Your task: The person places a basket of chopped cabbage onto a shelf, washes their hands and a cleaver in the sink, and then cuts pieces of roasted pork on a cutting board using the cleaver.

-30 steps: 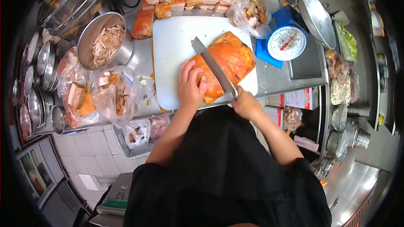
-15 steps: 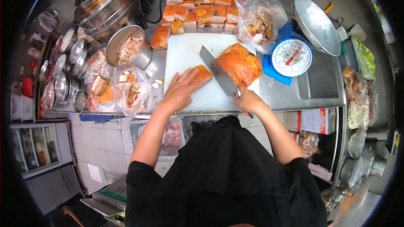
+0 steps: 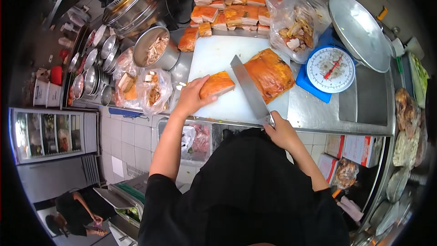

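Observation:
My left hand [image 3: 191, 97] is closed around the left end of a cut piece of roast pork belly [image 3: 219, 84], with brown crisp skin on top. Its pale cut side faces me on the white cutting board [image 3: 218, 51]. In my right hand [image 3: 282, 131] is the handle of a cleaver [image 3: 251, 90], its wide blade slanting up and left between that piece and a larger slab of roast pork [image 3: 269, 74]. Behind the board, several pork blocks [image 3: 241, 12] are stacked in rows, with one more block [image 3: 187, 40] at the board's upper left corner.
A blue dial scale [image 3: 330, 69] with a metal pan [image 3: 359, 32] stands right, beside a bag of meat scraps [image 3: 298, 27]. A steel pot [image 3: 170, 57] and bagged pork pieces [image 3: 154, 92] sit left. Another person [image 3: 73, 212] is at the lower left.
The view has shifted, so the counter appears further right. My left hand has gone from lying flat over the smaller pork piece to gripping its left end. The other person has come into view.

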{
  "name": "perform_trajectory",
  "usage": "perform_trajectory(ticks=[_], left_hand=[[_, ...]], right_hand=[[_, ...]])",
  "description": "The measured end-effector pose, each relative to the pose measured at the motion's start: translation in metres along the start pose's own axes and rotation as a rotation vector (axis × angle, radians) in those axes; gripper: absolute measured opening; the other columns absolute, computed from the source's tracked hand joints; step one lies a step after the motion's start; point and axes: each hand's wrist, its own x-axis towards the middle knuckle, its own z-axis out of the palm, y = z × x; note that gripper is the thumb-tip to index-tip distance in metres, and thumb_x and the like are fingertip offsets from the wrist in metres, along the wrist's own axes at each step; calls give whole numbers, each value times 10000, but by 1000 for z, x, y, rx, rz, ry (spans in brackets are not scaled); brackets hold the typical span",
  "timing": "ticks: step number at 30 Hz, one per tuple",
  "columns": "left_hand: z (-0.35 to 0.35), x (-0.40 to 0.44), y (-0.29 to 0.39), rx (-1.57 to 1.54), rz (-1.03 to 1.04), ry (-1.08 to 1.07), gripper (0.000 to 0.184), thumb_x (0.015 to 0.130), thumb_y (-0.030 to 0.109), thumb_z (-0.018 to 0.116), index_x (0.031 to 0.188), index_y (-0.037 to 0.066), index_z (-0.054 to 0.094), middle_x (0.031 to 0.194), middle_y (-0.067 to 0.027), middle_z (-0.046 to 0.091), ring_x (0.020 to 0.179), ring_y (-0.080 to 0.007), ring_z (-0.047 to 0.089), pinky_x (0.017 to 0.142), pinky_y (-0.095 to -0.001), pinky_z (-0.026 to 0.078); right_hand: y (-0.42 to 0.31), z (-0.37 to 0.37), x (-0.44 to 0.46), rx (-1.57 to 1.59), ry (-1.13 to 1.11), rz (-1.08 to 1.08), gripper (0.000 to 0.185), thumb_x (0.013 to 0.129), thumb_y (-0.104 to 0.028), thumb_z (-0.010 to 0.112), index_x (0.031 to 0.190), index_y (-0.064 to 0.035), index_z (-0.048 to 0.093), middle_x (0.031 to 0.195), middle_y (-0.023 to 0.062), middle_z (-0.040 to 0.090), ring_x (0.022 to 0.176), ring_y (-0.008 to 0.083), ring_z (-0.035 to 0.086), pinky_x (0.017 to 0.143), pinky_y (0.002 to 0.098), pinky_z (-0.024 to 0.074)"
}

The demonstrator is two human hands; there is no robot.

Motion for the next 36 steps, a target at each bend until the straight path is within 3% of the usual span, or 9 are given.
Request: perform_trajectory(ticks=[2, 3, 5, 11, 20, 24, 26, 29, 36], left_hand=[[-6, 17, -7, -140, -14, -37, 627, 943, 481, 646, 1438, 110, 543, 1368, -135, 604, 1294, -311, 538, 1149, -394, 353], [-8, 28, -9, -433, -89, -107, 613, 999, 534, 499, 1414, 88, 566, 1382, -122, 609, 1318, -283, 530, 1161, -382, 342], [-19, 49, -2, -776, -190, -268, 732, 1075, 590, 212, 1403, 48, 578, 1434, -82, 586, 1377, -215, 485, 1194, -358, 301], [-3, 96, -32, -1047, -146, -550, 776, 1063, 618, 211, 1413, 18, 557, 1433, -96, 584, 1418, -198, 437, 1224, -329, 235], [16, 100, -60, -1129, 4, -628, 787, 1063, 617, 192, 1446, 12, 518, 1528, -96, 485, 1467, -222, 372, 1235, -349, 222], [11, 95, -57, -1090, 8, -610, 790, 1065, 614, 184, 1455, 6, 505, 1530, -106, 481, 1470, -222, 367, 1238, -345, 216], [12, 97, -59, -1117, 36, -658, 802, 1068, 605, 172, 1488, -25, 436, 1544, -123, 453, 1483, -224, 335, 1243, -349, 196], [5, 92, -53, -1073, 18, -616, 777, 1075, 589, 195, 1486, -22, 442, 1532, -125, 469, 1473, -222, 355, 1237, -338, 211], [3, 86, -56, -1059, -121, -515, 757, 1070, 595, 260, 1459, -15, 482, 1489, -136, 516, 1426, -211, 431, 1217, -335, 264]], right_hand=[[-6, -8, -4, 42, 1, 52, 349, 945, -224, 612, 1208, -32, 486, 864, 298, 686, 808, 479, 676, 770, 537, 517], [-10, -13, -5, 37, -3, 47, 349, 945, -224, 612, 1208, -32, 486, 864, 298, 686, 808, 479, 676, 770, 537, 517], [-18, -18, -6, 113, -30, 116, 329, 948, -238, 630, 1210, -57, 550, 673, 156, 647, 487, 207, 621, 508, 362, 481], [-23, -6, -19, 183, 5, 210, 285, 955, -226, 631, 1141, -32, 536, 643, 132, 638, 494, 221, 625, 506, 369, 484], [-42, 11, -46, 346, 116, 263, 233, 941, -182, 656, 1067, -31, 532, 638, 88, 609, 462, 147, 592, 442, 314, 447], [-70, 15, -50, 172, 124, 281, 255, 938, -197, 658, 1086, -30, 535, 726, 150, 666, 546, 257, 659, 527, 378, 500], [-78, 19, -50, 6, 136, 163, 293, 929, -224, 668, 1113, -34, 541, 839, 217, 702, 728, 399, 695, 664, 461, 525], [-103, 21, -49, -33, 101, 160, 320, 919, -251, 675, 1130, -45, 549, 885, 243, 702, 877, 477, 663, 759, 514, 508], [-122, 35, -40, -118, 101, 131, 323, 915, -265, 666, 1132, -55, 550, 856, 255, 690, 849, 480, 661, 749, 536, 503]])
